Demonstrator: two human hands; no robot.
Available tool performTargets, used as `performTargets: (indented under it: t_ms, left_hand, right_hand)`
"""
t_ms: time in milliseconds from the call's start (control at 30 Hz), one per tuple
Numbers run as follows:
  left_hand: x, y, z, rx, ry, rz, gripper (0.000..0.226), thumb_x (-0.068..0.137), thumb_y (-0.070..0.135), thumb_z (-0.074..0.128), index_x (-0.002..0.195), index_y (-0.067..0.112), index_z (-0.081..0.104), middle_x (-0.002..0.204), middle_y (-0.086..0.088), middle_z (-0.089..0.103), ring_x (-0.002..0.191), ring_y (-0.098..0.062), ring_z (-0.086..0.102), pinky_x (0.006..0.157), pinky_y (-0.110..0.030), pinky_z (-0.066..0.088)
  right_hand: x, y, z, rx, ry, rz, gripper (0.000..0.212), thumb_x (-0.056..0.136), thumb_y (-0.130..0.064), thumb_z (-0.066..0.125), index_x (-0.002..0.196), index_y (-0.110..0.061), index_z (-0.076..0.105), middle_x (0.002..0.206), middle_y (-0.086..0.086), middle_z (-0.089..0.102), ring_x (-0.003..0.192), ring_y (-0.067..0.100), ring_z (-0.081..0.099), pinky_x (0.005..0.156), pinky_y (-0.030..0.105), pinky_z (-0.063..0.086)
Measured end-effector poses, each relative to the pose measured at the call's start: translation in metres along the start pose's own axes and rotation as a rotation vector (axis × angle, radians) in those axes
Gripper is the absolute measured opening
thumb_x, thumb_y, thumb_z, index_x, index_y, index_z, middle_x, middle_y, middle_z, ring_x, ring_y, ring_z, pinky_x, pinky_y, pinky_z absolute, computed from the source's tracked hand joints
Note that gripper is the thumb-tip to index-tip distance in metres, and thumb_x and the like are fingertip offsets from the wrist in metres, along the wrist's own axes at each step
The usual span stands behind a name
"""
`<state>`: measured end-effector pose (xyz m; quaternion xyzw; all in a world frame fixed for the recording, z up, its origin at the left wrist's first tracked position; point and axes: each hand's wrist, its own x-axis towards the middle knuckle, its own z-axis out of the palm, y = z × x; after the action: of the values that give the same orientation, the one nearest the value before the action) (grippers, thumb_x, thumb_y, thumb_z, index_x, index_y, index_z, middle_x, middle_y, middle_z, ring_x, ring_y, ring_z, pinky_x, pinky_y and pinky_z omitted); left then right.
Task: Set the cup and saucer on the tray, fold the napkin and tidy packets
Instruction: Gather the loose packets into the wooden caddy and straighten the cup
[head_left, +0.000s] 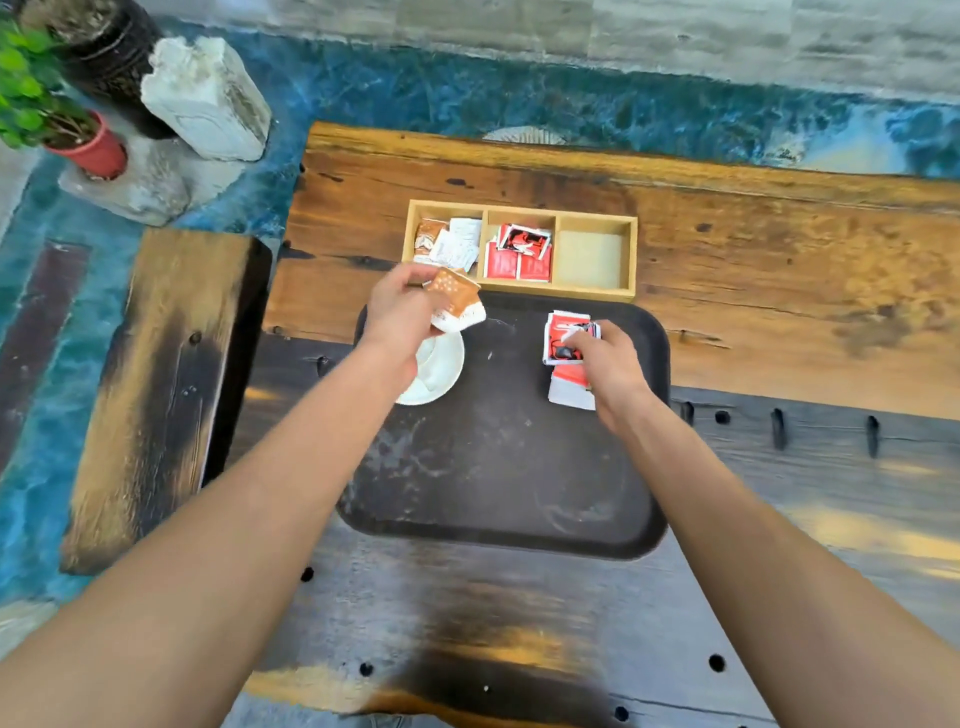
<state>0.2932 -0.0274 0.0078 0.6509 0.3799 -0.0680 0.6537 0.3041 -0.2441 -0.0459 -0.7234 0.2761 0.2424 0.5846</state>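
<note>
Packets, two lots. The orange-and-white packets (457, 301) are held in the closed left grip (400, 312), raised over the near wall of the wooden organiser (519, 287). They are probably bound for its left compartment, where like packets already lie. The red packets (566, 338) are stacked on the tray (493, 467), far right corner. The stack's top is pinched by the right grip (610, 364), seemingly to be squared or lifted toward the middle compartment, where red ones are kept. The right compartment is seen empty. The saucer (447, 364) is set on the tray's far left, partly hidden by the left wrist. Something white lies on it; cup or napkin cannot be told. The tray is set on the bench (779, 249), just before the organiser. A potted plant (88, 150) is noted far left, well apart.
</note>
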Motion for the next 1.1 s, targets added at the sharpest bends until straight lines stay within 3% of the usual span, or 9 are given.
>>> performTargets:
  t_ms: [100, 167, 233, 367, 500, 667, 867, 1000, 1100]
  left_hand:
    - [0.041, 0.019, 0.009, 0.048, 0.033, 0.017, 0.034, 0.084, -0.011, 0.061, 0.104, 0.017, 0.066, 0.118, -0.008, 0.069, 0.103, -0.029, 0.071, 0.081, -0.045, 0.060]
    - [0.067, 0.026, 0.015, 0.102, 0.060, 0.005, 0.034, 0.084, -0.012, 0.060, 0.096, 0.019, 0.064, 0.111, -0.006, 0.070, 0.097, -0.027, 0.072, 0.084, -0.048, 0.060]
    - [0.094, 0.030, 0.020, 0.180, 0.094, -0.017, 0.034, 0.085, -0.011, 0.061, 0.087, 0.022, 0.060, 0.109, -0.006, 0.071, 0.097, -0.026, 0.073, 0.082, -0.049, 0.063]
    - [0.137, 0.021, 0.027, 0.374, 0.166, 0.009, 0.031, 0.085, -0.005, 0.064, 0.085, 0.025, 0.059, 0.116, -0.006, 0.071, 0.101, -0.023, 0.072, 0.078, -0.040, 0.064]
    - [0.162, 0.005, 0.033, 0.531, 0.165, 0.082, 0.026, 0.088, 0.001, 0.065, 0.094, 0.026, 0.064, 0.114, -0.002, 0.071, 0.100, -0.018, 0.066, 0.072, -0.026, 0.052]
    - [0.171, -0.001, 0.034, 0.691, 0.152, 0.245, 0.026, 0.088, 0.002, 0.063, 0.103, 0.023, 0.069, 0.113, 0.000, 0.070, 0.101, -0.017, 0.060, 0.077, -0.025, 0.049]
    - [0.148, 0.001, 0.018, 0.877, -0.017, 0.435, 0.045, 0.092, 0.016, 0.067, 0.136, 0.019, 0.061, 0.137, -0.007, 0.058, 0.128, -0.024, 0.052, 0.111, -0.029, 0.036]
    - [0.122, 0.001, -0.022, 0.693, 0.024, 0.440, 0.042, 0.089, 0.010, 0.070, 0.128, 0.021, 0.065, 0.128, -0.002, 0.062, 0.112, -0.015, 0.061, 0.106, -0.032, 0.047]
    - [0.094, -0.020, -0.070, 0.560, 0.112, 0.324, 0.034, 0.088, 0.008, 0.068, 0.120, 0.021, 0.066, 0.115, 0.004, 0.067, 0.105, -0.009, 0.062, 0.102, -0.035, 0.052]
  right_hand:
    - [0.025, -0.023, 0.012, -0.012, 0.017, -0.059, 0.012, 0.095, -0.014, 0.058, 0.088, -0.025, 0.060, 0.094, 0.001, 0.071, 0.077, 0.013, 0.070, 0.053, 0.020, 0.056]
    - [0.043, -0.037, 0.022, -0.118, 0.035, -0.110, 0.006, 0.097, -0.017, 0.057, 0.098, -0.022, 0.060, 0.105, 0.006, 0.072, 0.091, 0.020, 0.072, 0.073, 0.034, 0.063]
    - [0.061, -0.052, 0.034, -0.238, 0.071, -0.167, 0.017, 0.097, -0.016, 0.057, 0.114, -0.014, 0.060, 0.113, 0.009, 0.072, 0.100, 0.026, 0.071, 0.086, 0.045, 0.061]
    - [0.096, -0.073, 0.057, -0.514, 0.164, -0.316, 0.028, 0.097, -0.013, 0.058, 0.124, -0.008, 0.058, 0.118, 0.011, 0.072, 0.107, 0.031, 0.067, 0.086, 0.036, 0.054]
    - [0.122, -0.075, 0.075, -0.700, 0.184, -0.362, 0.032, 0.095, -0.013, 0.059, 0.127, -0.014, 0.052, 0.120, 0.012, 0.070, 0.115, 0.033, 0.062, 0.096, 0.048, 0.051]
    - [0.129, -0.068, 0.085, -0.954, 0.267, -0.496, 0.030, 0.093, -0.009, 0.054, 0.123, -0.015, 0.053, 0.117, 0.008, 0.067, 0.117, 0.033, 0.050, 0.087, 0.043, 0.039]
    - [0.112, -0.066, 0.082, -0.901, 0.291, -0.541, 0.035, 0.091, -0.018, 0.062, 0.126, -0.015, 0.055, 0.130, 0.007, 0.056, 0.123, 0.031, 0.047, 0.091, 0.045, 0.042]
    - [0.083, -0.057, 0.076, -0.672, 0.228, -0.571, 0.032, 0.090, -0.008, 0.059, 0.122, -0.007, 0.059, 0.120, 0.013, 0.061, 0.113, 0.033, 0.056, 0.094, 0.043, 0.046]
    - [0.046, -0.034, 0.078, -0.529, 0.094, -0.552, 0.032, 0.088, -0.003, 0.059, 0.120, -0.006, 0.062, 0.115, 0.012, 0.066, 0.100, 0.023, 0.062, 0.094, 0.030, 0.048]
